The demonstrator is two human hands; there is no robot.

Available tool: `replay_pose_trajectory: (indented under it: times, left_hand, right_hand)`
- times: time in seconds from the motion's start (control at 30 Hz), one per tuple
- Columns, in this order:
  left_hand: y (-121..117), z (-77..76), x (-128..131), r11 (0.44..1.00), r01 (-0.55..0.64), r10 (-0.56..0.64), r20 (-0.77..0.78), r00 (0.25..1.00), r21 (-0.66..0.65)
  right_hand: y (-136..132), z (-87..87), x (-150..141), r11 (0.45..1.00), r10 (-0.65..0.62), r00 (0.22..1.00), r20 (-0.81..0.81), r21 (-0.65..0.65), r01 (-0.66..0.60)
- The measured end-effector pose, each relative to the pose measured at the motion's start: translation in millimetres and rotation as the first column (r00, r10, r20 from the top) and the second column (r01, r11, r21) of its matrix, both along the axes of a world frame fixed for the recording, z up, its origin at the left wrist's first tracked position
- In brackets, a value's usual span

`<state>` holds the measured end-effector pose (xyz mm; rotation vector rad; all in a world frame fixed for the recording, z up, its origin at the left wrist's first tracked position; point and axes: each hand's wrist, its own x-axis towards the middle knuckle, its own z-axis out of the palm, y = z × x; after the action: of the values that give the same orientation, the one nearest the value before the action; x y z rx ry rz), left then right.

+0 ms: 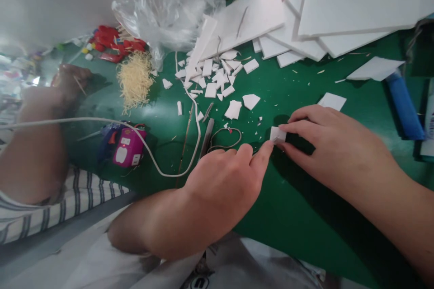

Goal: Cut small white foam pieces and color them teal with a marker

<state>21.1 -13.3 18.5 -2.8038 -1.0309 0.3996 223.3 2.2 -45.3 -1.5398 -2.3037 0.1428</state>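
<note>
A small white foam piece (277, 133) is pinched between the thumb and fingers of my right hand (325, 140). My left hand (230, 171) is closed, its index fingertip touching the near edge of that foam piece. What its curled fingers hold, if anything, is hidden. A tiny thin mark or sliver shows on the foam near this fingertip. Just left of my left hand lies a grey metal-like strip (206, 137), partly covered, beside a looped thin wire (226, 130). Beyond both hands, several broken white foam scraps (220, 76) are scattered on the green table (291, 235).
Large white foam sheets (359, 0) are stacked at the back right. A clear plastic bag (169, 9), a heap of toothpick-like sticks (135, 79) and a magenta box (129, 146) stand left. A white cable (162, 174) crosses there. A co-worker's arm (37, 135) rests far left; a blue object (405, 104) lies right.
</note>
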Motion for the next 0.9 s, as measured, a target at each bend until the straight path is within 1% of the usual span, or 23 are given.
replay_pose_trajectory:
  times: [0.23,0.47,0.53,0.63,0.77,0.83,0.9]
  left_hand:
    - [0.0,-0.1,-4.2,1.000,-0.001,0.001,0.023,1.000,0.002]
    - [1.6,4.0,-8.3,0.997,-0.001,0.000,-0.016,1.000,-0.072]
    - [0.7,4.7,-11.6,0.996,-0.009,0.009,0.001,1.000,-0.084]
    - [0.5,5.1,-18.4,0.994,-0.029,0.033,0.041,0.999,-0.106]
    - [2.3,2.7,-24.6,0.987,-0.035,0.046,0.068,0.997,-0.154]
    - [1.9,0.2,-23.8,0.986,-0.035,0.048,0.079,0.996,-0.162]
    - [0.6,-2.2,-20.4,0.986,-0.030,0.042,0.070,0.997,-0.162]
  right_hand:
    - [0.8,-1.7,0.1,1.000,0.002,1.000,-0.010,-0.021,-0.002]
    - [1.4,-1.0,1.1,1.000,0.018,0.999,-0.037,-0.020,-0.019]
    - [1.4,-2.4,2.1,0.999,0.026,0.999,-0.043,-0.017,-0.027]
    - [1.5,-2.8,4.0,1.000,0.006,0.998,-0.056,-0.017,-0.007]
    - [3.6,4.5,6.4,0.999,0.001,0.997,-0.074,-0.032,-0.003]
    - [4.4,10.1,6.8,1.000,-0.007,0.997,-0.076,-0.009,0.006]
    - [4.0,14.3,6.7,0.999,-0.026,0.998,-0.064,0.045,0.029]
